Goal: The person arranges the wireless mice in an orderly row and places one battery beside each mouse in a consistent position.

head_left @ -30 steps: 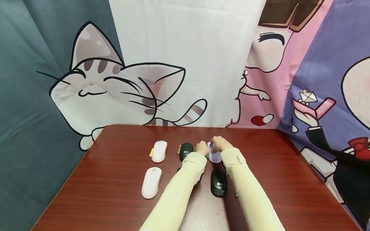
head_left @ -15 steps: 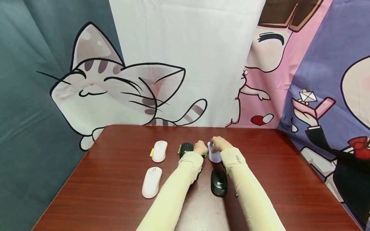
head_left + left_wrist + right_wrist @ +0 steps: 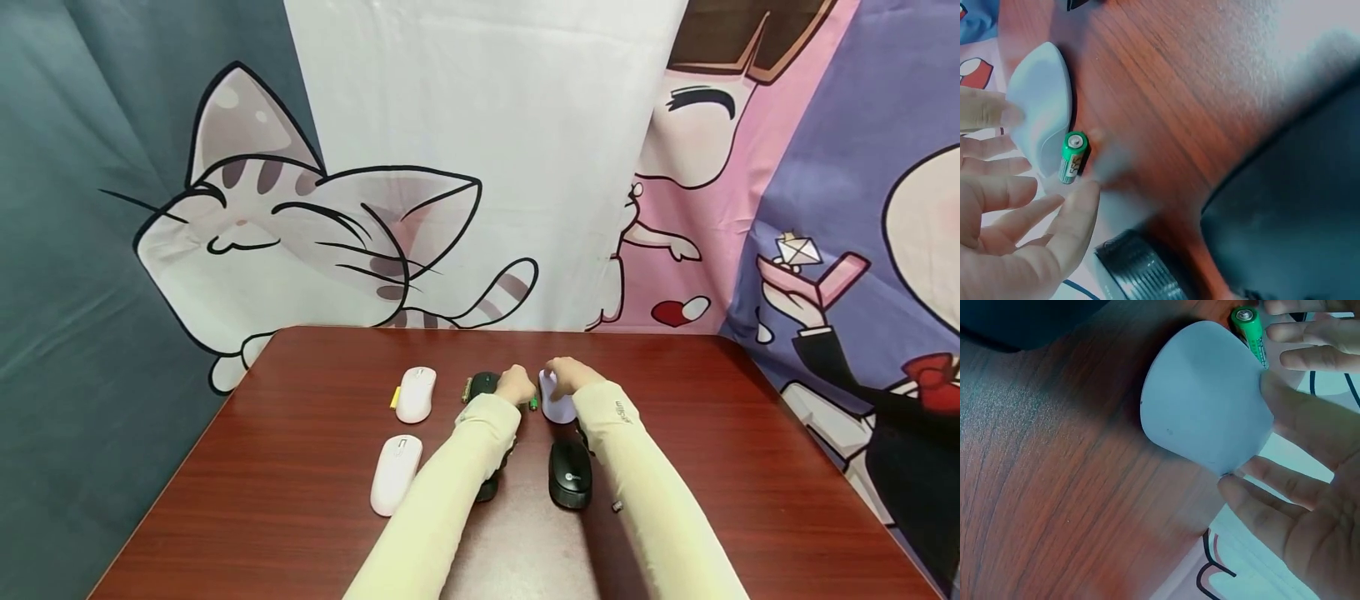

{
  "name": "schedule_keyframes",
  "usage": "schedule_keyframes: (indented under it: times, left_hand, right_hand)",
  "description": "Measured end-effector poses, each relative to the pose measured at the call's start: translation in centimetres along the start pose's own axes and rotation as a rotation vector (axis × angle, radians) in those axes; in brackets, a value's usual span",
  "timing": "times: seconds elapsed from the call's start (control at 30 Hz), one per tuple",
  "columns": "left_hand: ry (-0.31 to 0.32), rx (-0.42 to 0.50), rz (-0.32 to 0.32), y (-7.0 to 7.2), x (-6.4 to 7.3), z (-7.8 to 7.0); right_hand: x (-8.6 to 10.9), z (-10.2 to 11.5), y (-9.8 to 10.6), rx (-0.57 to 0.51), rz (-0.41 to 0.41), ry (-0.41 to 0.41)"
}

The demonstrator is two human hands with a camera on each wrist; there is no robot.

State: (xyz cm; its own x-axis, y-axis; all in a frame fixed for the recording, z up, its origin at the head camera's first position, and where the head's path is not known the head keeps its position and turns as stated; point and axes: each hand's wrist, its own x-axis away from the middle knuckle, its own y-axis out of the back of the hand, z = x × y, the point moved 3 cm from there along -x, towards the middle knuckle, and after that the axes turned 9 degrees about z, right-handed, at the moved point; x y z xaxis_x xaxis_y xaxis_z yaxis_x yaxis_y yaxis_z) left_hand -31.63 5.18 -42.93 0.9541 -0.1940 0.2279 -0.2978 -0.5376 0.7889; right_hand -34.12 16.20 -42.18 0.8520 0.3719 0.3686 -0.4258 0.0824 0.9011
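Observation:
My right hand (image 3: 572,377) pinches the sides of a lavender computer mouse (image 3: 1207,400) between thumb and fingers on the table. Beside that mouse is a green battery (image 3: 1072,156) with its metal end showing; in the head view it appears in the gap between the two hands. My left hand (image 3: 1029,244) is right by the battery, fingers apart and loosely bent, with nothing in them. In the head view the left hand (image 3: 515,385) partly covers a black mouse (image 3: 483,382).
Two white mice (image 3: 396,475) lie to the left, the farther one beside a yellow item (image 3: 395,397). A black mouse (image 3: 570,473) sits between the forearms; another dark mouse (image 3: 487,488) is partly under the left sleeve. A small piece (image 3: 617,506) lies by the right sleeve.
My left hand and forearm have shifted left, away from the lavender mouse, and the green battery now shows more fully between the hands. The right hand stays on the mouse.

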Motion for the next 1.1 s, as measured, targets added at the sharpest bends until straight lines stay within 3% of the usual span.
schedule_keyframes:
  times: [0.17,0.3,0.47,0.73,1.1]
  left_hand:
    - [-0.041,-0.015,-0.042,-0.1,-1.5,0.4]
    - [-0.087,0.017,-0.033,0.6,-1.4,0.2]
    - [-0.148,0.032,-0.039,1.3,-0.2,-0.3]
    - [-0.266,0.042,-0.084,1.8,1.7,-0.5]
    - [-0.412,-0.009,-0.077,1.3,4.5,-2.2]
  right_hand:
    - [0.3,0.0,0.8,0.0,-0.055,0.073]
    - [1.1,0.0,1.7,-0.029,-0.104,0.13]
    - [2.3,-0.2,2.5,-0.049,-0.165,0.155]
    - [4.8,-0.8,3.3,-0.105,-0.328,0.21]
    - [9.1,-0.7,5.7,-0.185,-0.516,0.321]
